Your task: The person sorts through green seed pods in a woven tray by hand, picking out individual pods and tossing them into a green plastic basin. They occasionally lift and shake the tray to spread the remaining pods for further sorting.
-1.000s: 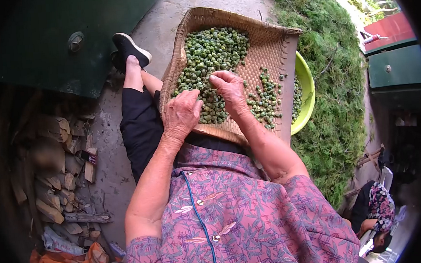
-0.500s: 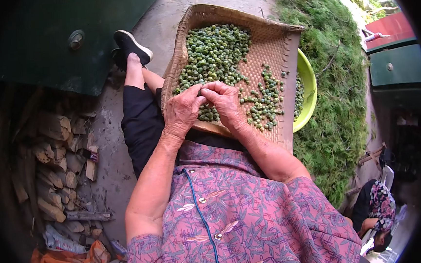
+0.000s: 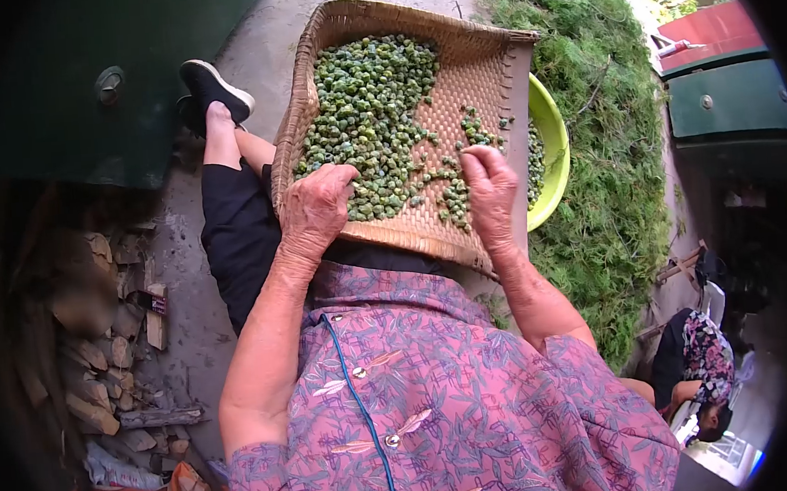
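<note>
Wicker walls [image 3: 296, 106] seemingly kept green fruits [image 3: 369, 92] within reach of the left hand [image 3: 318, 207] and right hand [image 3: 494, 195], both with fingertips together, any contents hidden.

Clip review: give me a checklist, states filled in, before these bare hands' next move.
1. Left hand beside the large heap of small round green pieces: ok.
2. Right hand near the smaller scattered green group: ok.
3. Right fingertips free of any piece: cannot tell.
4. Heap and scattered group fully apart, no strays between: not ok.
5. Yellow-green round basin fully visible beside the tan woven basket: not ok, partly hidden.
</note>
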Tool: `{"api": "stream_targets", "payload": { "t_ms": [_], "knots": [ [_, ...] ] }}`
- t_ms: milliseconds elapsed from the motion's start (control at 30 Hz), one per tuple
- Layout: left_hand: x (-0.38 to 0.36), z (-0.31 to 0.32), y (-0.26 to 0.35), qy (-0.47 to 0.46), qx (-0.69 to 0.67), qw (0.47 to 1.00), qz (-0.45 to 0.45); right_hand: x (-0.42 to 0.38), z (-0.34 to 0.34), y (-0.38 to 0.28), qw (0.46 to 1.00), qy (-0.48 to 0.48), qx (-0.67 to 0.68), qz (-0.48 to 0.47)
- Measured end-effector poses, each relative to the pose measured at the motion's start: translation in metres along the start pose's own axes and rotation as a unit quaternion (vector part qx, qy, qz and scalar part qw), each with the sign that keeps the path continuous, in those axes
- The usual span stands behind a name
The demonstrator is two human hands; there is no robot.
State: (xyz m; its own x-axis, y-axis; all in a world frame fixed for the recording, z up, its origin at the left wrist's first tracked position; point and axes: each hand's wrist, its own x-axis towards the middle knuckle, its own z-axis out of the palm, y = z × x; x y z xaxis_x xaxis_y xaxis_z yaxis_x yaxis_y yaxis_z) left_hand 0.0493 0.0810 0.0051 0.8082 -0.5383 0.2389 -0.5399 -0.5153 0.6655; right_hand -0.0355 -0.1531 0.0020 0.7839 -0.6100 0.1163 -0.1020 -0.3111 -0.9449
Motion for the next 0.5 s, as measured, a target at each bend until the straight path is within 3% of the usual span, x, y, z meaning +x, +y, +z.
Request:
{"api": "stream_targets", "payload": {
  "t_ms": [33, 67, 100, 133, 200, 233, 267, 333, 400, 500],
  "knots": [
    [0.0, 0.001, -0.001, -0.002, 0.014, 1.0, 0.019, 0.003, -0.025, 0.003, 0.999, 0.034, 0.004, 0.03],
    [0.0, 0.002, -0.002, -0.005, 0.029, 0.999, 0.038, 0.011, -0.054, 0.033, 0.995, 0.083, -0.048, -0.021],
    [0.0, 0.002, -0.001, -0.014, 0.04, 0.998, 0.044, 0.012, -0.078, 0.038, 0.992, 0.122, -0.032, 0.013],
    [0.0, 0.002, 0.0, -0.016, 0.037, 0.998, 0.044, 0.013, -0.107, 0.058, 0.982, 0.157, -0.108, 0.009],
    [0.001, 0.001, 0.001, -0.011, 0.047, 0.997, 0.052, 0.007, -0.172, 0.106, 0.914, 0.145, -0.376, -0.04],
    [0.001, 0.001, 0.001, -0.02, 0.044, 0.998, 0.05, 0.005, -0.206, 0.139, 0.833, 0.081, -0.548, 0.0],
    [0.001, 0.0, 0.002, -0.02, 0.044, 0.998, 0.05, 0.0, -0.209, 0.137, 0.799, 0.066, -0.589, 0.101],
    [0.001, -0.001, 0.005, -0.022, 0.039, 0.998, 0.052, -0.003, -0.203, 0.131, 0.789, 0.104, -0.598, 0.089],
    [0.0, -0.001, 0.007, -0.027, 0.048, 0.998, 0.041, 0.01, -0.183, 0.129, 0.848, 0.12, -0.514, -0.044],
    [0.0, 0.0, 0.006, -0.036, 0.063, 0.997, 0.027, 0.03, -0.103, 0.092, 0.919, 0.081, -0.358, -0.146]
  ]
}}
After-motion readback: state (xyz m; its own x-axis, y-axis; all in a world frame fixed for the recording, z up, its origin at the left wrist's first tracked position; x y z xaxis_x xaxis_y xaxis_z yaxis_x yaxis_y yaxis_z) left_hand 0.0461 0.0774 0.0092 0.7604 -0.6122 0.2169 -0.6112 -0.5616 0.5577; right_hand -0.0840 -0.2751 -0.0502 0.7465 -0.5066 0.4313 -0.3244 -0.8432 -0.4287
